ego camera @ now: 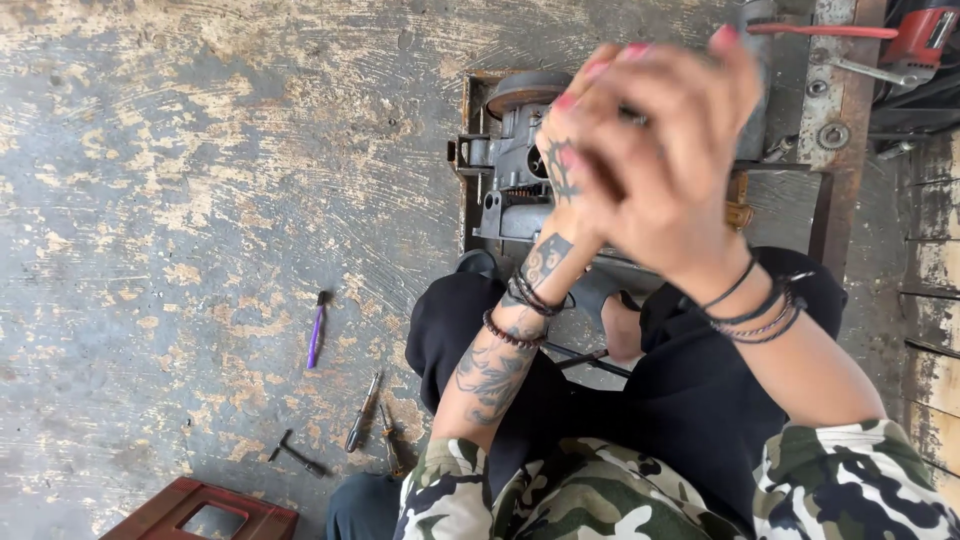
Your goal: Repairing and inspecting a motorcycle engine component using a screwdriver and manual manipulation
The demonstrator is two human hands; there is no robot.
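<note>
Grip first: both hands are up close to the head camera in the upper middle of the frame, pressed together and blurred. The left hand (pixel 572 165) is tucked in behind the right hand (pixel 672 175), and there's a hint of something small and dark pinched between them, but honestly I can't tell what it is or whether either grip is really closed on it. Could just be fingers wrapped over fingers.

Only the one head view, so here goes. Straight behind the hands, upper centre, sits the grey engine casing (pixel 515 165) on a rusty metal stand (pixel 835 120) on the floor. That's the thing being worked on, and it looks to me like it's partway stripped: open housing, bare mounting lugs, loose washers on the stand. How much is left I can't judge, because the hands cover most of it.

Counts, as far as I can see:
- one engine casing
- one purple-handled brush (pixel 316 330), left of centre on the concrete floor (pixel 200 150)
- two screwdrivers (pixel 362 412) side by side, lower centre-left
- one small T-shaped tool (pixel 292 455) just left of those
- one red stool (pixel 200 513) at the bottom left edge
- one red power tool (pixel 925 40), top right corner

All the floor tools lie well apart from the hands.
</note>
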